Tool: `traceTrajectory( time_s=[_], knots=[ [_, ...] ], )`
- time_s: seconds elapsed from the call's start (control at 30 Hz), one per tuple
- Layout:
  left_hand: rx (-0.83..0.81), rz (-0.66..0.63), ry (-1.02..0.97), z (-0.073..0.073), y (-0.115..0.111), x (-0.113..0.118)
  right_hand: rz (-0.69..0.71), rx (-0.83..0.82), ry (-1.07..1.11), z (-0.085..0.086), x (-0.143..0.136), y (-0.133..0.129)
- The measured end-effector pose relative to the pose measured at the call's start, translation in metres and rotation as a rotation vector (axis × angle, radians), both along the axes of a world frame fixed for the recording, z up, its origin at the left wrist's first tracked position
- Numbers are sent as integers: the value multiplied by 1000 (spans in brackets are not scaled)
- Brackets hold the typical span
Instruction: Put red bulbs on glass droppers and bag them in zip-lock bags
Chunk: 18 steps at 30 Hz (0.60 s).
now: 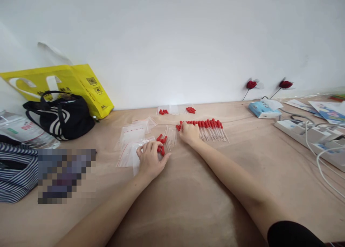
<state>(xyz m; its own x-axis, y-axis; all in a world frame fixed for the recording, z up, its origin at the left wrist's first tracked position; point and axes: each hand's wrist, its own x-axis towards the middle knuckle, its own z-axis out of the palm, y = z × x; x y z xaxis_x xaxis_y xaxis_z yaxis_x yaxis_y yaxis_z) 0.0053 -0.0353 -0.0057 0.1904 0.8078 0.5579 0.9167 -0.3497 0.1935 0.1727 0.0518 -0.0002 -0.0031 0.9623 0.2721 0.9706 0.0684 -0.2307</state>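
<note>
My left hand (151, 159) rests over the clear zip bags (133, 135), fingers bent and thumb held apart. Loose red caps (162, 141) lie right beside its fingertips, some partly hidden by the hand. Between my hands, several thin pale sticks (171, 136) lie side by side. My right hand (189, 133) is closed in a pinch at the left end of a row of red-capped sticks (212, 128). A bit of red shows by its fingertips, but what they grip is hidden.
Against the wall lie small clear bags with red caps (191, 110). On the left stand a yellow bag (94, 85), a black bag (72, 117) and a large water bottle (27, 126). A tissue pack (264, 108) and a power strip (304, 135) with cables occupy the right.
</note>
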Motion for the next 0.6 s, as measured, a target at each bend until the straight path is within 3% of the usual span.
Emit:
traceTrajectory(
  time_s=[0.3, 0.6],
  knots=[
    [-19, 71, 19, 3, 9, -3, 38, 58, 21, -3, -4, -2],
    [-114, 132, 96, 9, 42, 0, -4, -109, 6, 4, -20, -3]
  ],
)
